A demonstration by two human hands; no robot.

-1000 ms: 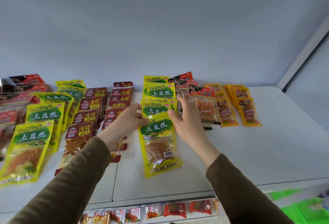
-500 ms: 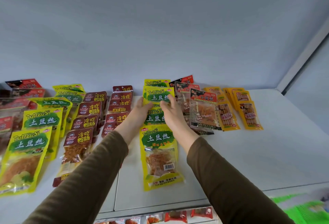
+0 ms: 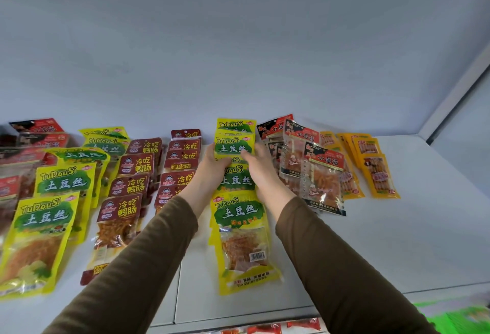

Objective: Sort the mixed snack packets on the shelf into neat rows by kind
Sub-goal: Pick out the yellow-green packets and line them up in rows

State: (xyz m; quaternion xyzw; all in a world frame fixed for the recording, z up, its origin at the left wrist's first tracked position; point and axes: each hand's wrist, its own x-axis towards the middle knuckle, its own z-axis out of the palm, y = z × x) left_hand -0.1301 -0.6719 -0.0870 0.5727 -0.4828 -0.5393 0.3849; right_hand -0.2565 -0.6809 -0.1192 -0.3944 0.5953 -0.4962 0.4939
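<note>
A row of yellow-green TuDouSi packets [image 3: 240, 227] runs from front to back in the middle of the white shelf [image 3: 371, 240]. My left hand [image 3: 212, 168] and my right hand [image 3: 261, 168] flank this row far back, fingertips pinching the edges of one yellow-green packet [image 3: 233, 145] second from the back. Dark red packets [image 3: 130, 185] lie in two rows to the left, and further yellow-green packets [image 3: 50, 217] left of those. Red-and-clear packets [image 3: 322, 177] lie loosely overlapped to the right, beside orange packets [image 3: 379, 174].
The shelf's back wall [image 3: 238, 55] rises right behind the rows. A side wall [image 3: 466, 126] closes the right end. More red packets [image 3: 34, 126] sit at the far left back. A lower shelf with small packets [image 3: 267, 329] shows along the bottom edge.
Both hands have reached further back along the middle yellow-green row, from its front packets to the second packet from the back, and now pinch its sides.
</note>
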